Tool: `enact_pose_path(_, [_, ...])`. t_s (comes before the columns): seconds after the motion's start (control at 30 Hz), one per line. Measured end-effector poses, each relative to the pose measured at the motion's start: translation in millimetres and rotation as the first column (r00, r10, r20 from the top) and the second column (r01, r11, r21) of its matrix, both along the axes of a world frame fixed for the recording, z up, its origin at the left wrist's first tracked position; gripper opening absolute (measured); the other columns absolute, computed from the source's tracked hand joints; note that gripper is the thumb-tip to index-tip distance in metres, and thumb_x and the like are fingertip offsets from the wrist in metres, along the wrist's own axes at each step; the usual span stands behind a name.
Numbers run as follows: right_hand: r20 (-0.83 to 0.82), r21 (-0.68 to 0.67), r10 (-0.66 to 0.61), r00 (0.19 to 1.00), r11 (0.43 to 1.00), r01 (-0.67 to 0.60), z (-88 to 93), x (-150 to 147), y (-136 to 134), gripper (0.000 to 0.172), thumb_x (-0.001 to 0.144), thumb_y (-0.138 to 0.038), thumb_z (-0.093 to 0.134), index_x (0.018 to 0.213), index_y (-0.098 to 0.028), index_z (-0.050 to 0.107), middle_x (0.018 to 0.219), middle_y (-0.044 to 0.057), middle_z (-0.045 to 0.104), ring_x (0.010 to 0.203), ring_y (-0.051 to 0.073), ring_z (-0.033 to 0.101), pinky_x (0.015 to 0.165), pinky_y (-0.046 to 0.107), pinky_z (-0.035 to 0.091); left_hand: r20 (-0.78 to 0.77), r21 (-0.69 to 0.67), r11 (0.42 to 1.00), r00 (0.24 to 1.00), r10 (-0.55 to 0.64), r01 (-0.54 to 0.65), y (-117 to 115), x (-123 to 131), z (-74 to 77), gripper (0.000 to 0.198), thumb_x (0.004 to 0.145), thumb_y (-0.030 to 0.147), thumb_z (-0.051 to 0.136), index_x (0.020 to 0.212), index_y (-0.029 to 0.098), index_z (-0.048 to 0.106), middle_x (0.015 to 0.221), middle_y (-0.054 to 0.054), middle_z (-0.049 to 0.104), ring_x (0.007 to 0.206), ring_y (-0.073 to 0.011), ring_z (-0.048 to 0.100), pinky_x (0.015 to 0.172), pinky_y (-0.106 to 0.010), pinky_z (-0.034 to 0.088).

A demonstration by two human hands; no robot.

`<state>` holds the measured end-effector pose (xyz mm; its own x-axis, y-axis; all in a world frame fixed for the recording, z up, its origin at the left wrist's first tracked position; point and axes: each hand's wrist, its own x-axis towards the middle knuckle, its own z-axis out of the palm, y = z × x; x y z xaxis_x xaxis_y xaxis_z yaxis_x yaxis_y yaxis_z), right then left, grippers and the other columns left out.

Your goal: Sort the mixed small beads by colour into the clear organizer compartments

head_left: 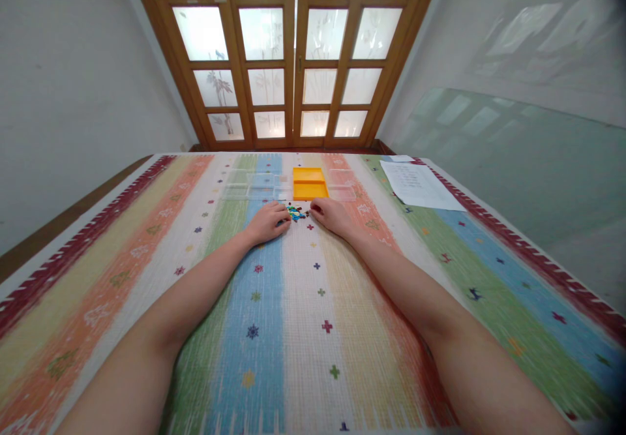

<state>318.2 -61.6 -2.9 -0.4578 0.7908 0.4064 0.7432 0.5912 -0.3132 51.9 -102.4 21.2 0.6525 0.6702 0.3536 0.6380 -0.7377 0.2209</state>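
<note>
A small pile of mixed coloured pieces (297, 212), blue, yellow, green, white and dark brown, lies on the striped tablecloth between my two hands. The pieces are too small to name. My left hand (268, 222) rests at the pile's left edge, its fingers bent and thumb apart. At the right edge, my right hand (330, 214) has its fingers curled together near some dark pieces; whatever may be between the fingertips is hidden. Just beyond the pile stands an orange-yellow tray (310, 181) with two compartments.
Clear plastic trays (237, 186) lie left of the orange-yellow tray, and another clear tray (342, 192) is on its right. Printed paper sheets (421, 184) lie at the far right. Wood-framed glass doors (293, 63) rise behind the table; a glass panel (513, 167) leans along the right wall.
</note>
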Motion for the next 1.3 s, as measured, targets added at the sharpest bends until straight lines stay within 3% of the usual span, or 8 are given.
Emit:
enact_pose_path(0.2, [-0.033, -0.013, 0.033, 0.999, 0.999, -0.034, 0.9, 1, -1, 0.010, 0.098, -0.025, 0.057, 0.094, -0.021, 0.066, 0.088, 0.004, 0.069, 0.079, 0.018, 0.059, 0.069, 0.028, 0.039, 0.031, -0.029, 1.000, 0.999, 0.006, -0.005, 1, 8, -6.6, 0.025, 0.102, 0.031, 0.046, 0.104, 0.022, 0.069, 0.102, -0.008, 0.071, 0.101, -0.0238, 0.062, 0.091, -0.039, 0.045])
enact_pose_path(0.37, [-0.032, -0.010, 0.086, 0.996, 0.996, -0.087, -0.6, 0, 1, 0.012, 0.098, -0.023, 0.055, 0.093, -0.021, 0.066, 0.090, 0.005, 0.068, 0.085, 0.020, 0.060, 0.075, 0.029, 0.041, 0.106, -0.082, 0.978, 0.974, 0.200, -0.192, 8, 0, -10.3, 0.028, 0.103, 0.037, 0.045, 0.107, 0.022, 0.069, 0.094, -0.006, 0.073, 0.087, -0.0226, 0.066, 0.081, -0.034, 0.046])
enact_pose_path(0.53, [-0.051, -0.008, 0.137, 0.989, 0.991, -0.137, -1.0, -1, 1, 0.013, 0.096, -0.020, 0.054, 0.094, -0.021, 0.067, 0.093, 0.007, 0.068, 0.090, 0.021, 0.060, 0.080, 0.032, 0.043, 0.279, -0.214, 0.916, 0.878, 0.390, -0.339, 16, -14, -12.7, 0.030, 0.103, 0.041, 0.046, 0.108, 0.023, 0.069, 0.084, -0.003, 0.074, 0.074, -0.0184, 0.066, 0.073, -0.030, 0.047])
enact_pose_path(0.77, [-0.084, -0.007, 0.149, 0.985, 0.989, -0.150, -1.7, -1, 2, 0.015, 0.093, -0.014, 0.054, 0.094, -0.020, 0.068, 0.094, 0.007, 0.068, 0.091, 0.021, 0.060, 0.082, 0.032, 0.045, 0.529, -0.407, 0.848, 0.670, 0.521, -0.339, 33, -29, -23.1, 0.028, 0.099, 0.044, 0.050, 0.102, 0.022, 0.066, 0.088, -0.002, 0.077, 0.064, -0.0143, 0.065, 0.068, -0.028, 0.052])
enact_pose_path(0.9, [-0.109, -0.004, 0.168, 0.980, 0.985, -0.170, -2.7, -1, 3, 0.015, 0.093, -0.013, 0.055, 0.095, -0.021, 0.069, 0.097, 0.007, 0.068, 0.093, 0.022, 0.060, 0.084, 0.032, 0.046, 0.630, -0.438, 0.831, 0.543, 0.555, -0.342, 43, -43, -27.6, 0.028, 0.097, 0.045, 0.052, 0.102, 0.021, 0.064, 0.091, -0.003, 0.077, 0.062, -0.0137, 0.065, 0.064, -0.026, 0.051])
enact_pose_path(1.07, [-0.113, -0.006, 0.164, 0.980, 0.986, -0.165, -5.6, 0, 4, 0.015, 0.093, -0.014, 0.056, 0.094, -0.021, 0.069, 0.096, 0.007, 0.069, 0.092, 0.021, 0.061, 0.084, 0.031, 0.046, 0.680, -0.370, 0.840, 0.499, 0.536, -0.398, 53, -64, -30.6, 0.019, 0.094, 0.035, 0.055, 0.104, 0.020, 0.063, 0.094, -0.003, 0.075, 0.062, -0.0130, 0.065, 0.063, -0.026, 0.050])
enact_pose_path(1.3, [-0.110, -0.004, 0.158, 0.981, 0.987, -0.160, -9.8, 1, 10, 0.014, 0.094, -0.015, 0.057, 0.095, -0.021, 0.070, 0.097, 0.007, 0.069, 0.091, 0.021, 0.061, 0.083, 0.031, 0.046, 0.665, -0.393, 0.783, 0.439, 0.605, -0.482, 65, -82, -35.2, 0.016, 0.090, 0.026, 0.056, 0.102, 0.019, 0.062, 0.101, -0.005, 0.073, 0.066, -0.0129, 0.064, 0.064, -0.025, 0.049])
